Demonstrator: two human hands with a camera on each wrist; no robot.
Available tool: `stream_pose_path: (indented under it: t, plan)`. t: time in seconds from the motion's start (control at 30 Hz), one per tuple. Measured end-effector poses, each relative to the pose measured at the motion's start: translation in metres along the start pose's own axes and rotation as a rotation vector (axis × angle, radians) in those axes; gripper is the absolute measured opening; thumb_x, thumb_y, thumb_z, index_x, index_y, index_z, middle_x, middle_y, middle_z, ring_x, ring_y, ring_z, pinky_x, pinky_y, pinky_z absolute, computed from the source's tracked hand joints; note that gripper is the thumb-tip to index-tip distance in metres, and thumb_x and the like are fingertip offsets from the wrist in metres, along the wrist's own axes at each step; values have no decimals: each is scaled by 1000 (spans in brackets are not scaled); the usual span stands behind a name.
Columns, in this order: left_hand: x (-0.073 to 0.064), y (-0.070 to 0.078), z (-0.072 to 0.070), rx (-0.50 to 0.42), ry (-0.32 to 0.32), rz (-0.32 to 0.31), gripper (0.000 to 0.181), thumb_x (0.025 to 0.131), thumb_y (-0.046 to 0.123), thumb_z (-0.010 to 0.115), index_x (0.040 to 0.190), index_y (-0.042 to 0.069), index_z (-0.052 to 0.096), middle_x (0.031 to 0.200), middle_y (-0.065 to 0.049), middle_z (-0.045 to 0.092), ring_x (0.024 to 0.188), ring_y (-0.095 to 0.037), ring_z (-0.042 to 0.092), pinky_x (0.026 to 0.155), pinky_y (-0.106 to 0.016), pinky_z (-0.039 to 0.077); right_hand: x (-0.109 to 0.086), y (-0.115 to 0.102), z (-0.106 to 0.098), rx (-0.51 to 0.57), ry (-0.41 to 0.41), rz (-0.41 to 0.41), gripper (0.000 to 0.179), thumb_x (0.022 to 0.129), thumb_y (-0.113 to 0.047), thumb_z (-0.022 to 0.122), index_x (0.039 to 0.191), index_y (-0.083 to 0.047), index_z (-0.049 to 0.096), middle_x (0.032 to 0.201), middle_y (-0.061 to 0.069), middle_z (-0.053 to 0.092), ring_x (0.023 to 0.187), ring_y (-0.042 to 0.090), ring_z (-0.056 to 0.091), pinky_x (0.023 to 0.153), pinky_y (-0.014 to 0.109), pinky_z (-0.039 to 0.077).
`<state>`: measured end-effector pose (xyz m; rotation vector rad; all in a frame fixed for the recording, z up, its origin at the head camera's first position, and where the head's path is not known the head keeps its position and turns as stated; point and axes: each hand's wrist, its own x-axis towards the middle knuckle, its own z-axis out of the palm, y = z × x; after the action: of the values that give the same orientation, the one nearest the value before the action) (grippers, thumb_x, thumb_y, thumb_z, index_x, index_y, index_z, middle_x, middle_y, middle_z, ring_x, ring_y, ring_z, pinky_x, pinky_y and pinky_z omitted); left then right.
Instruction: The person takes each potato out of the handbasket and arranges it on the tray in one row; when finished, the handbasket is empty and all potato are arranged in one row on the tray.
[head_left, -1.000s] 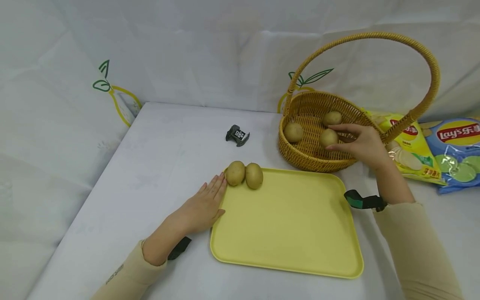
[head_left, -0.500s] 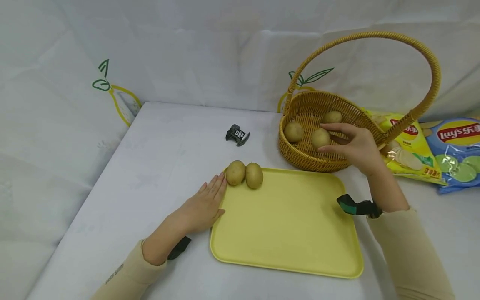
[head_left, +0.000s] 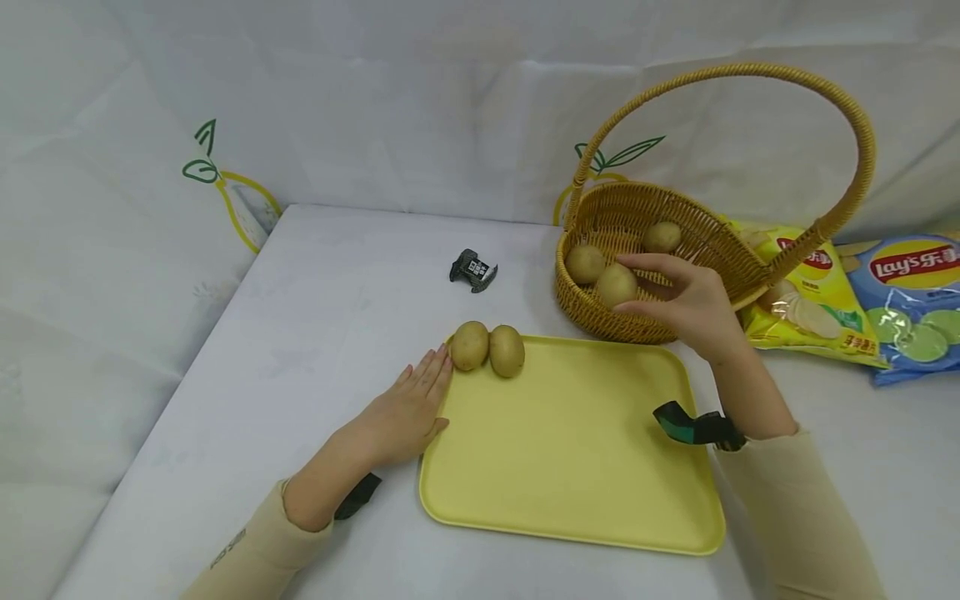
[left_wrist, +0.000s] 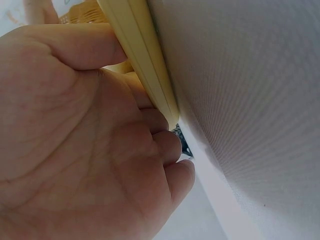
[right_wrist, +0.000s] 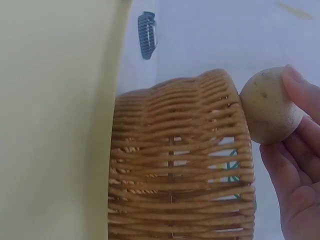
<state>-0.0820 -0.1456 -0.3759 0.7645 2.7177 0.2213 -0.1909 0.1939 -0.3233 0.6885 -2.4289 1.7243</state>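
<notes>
My right hand [head_left: 686, 304] pinches a potato [head_left: 617, 286] between thumb and fingers, over the near left part of the wicker basket [head_left: 630, 323]. In the right wrist view that potato [right_wrist: 270, 105] shows just past the basket's rim [right_wrist: 220, 82]. Two more potatoes lie in the basket, one [head_left: 585, 264] at the left and one [head_left: 662, 237] at the back. My left hand [head_left: 405, 417] rests with straight fingers along the left edge of the yellow tray [head_left: 570, 450]. Beside its fingertips, two potatoes [head_left: 470, 346] sit side by side in the tray's far left corner.
Behind the tray lies a small black packet [head_left: 473, 270]. Right of the basket are a yellow chip bag [head_left: 821, 308] and a blue chip bag [head_left: 918, 308]. The basket's tall handle [head_left: 862, 150] arches above it. A white cloth wall [head_left: 420, 108] closes off the back.
My right hand has carried the pinched potato leftward across the basket, from its middle toward the near left rim. The left hand and the tray have stayed put.
</notes>
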Motion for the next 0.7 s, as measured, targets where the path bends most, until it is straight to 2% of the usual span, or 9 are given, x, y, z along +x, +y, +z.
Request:
stream_pose_path:
  t: [0.4, 0.7]
  plan:
    - [0, 1, 0, -6, 7, -3, 67, 100, 23, 47, 146, -12, 12, 154, -26, 4, 142, -36, 3, 112, -49, 15, -6, -3, 18, 133, -11, -84, 50, 70, 15, 75, 117, 0, 66, 116, 4, 66, 110, 10, 58, 87, 20, 48]
    - [0, 0, 1, 8, 5, -4, 68, 100, 24, 47, 146, -12, 12, 154, -27, 4, 142, -36, 3, 112, -49, 15, -11, -3, 34, 225, -70, -157, 53, 67, 18, 74, 118, 6, 63, 119, 8, 63, 113, 14, 56, 89, 25, 48]
